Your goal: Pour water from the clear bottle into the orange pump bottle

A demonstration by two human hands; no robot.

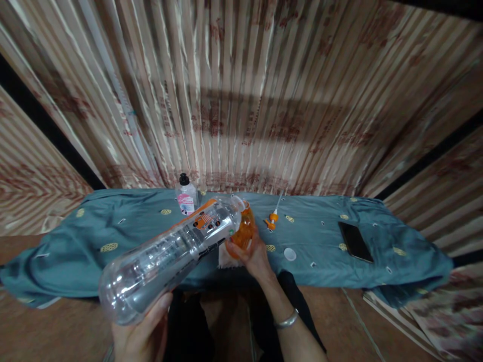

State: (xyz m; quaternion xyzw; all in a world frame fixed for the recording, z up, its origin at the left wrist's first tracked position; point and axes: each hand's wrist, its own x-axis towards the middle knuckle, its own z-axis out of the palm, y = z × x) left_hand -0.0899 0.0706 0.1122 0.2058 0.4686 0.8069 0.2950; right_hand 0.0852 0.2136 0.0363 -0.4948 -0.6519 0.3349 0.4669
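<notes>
In my left hand is a large clear plastic bottle with an orange and black label, held by its base and tilted so its neck points up and to the right. My right hand wraps around a smaller orange bottle. The large bottle's mouth is at the top of the orange bottle; I cannot tell whether they touch. Under the right hand lies a pale cloth. An orange pump top with a clear tube rests to the right, and a white round cap lies nearer me.
A clear bottle with a black cap and pink label stands at the back left. A dark phone lies on the right. Everything rests on a narrow table with a teal patterned cloth, backed by a striped curtain.
</notes>
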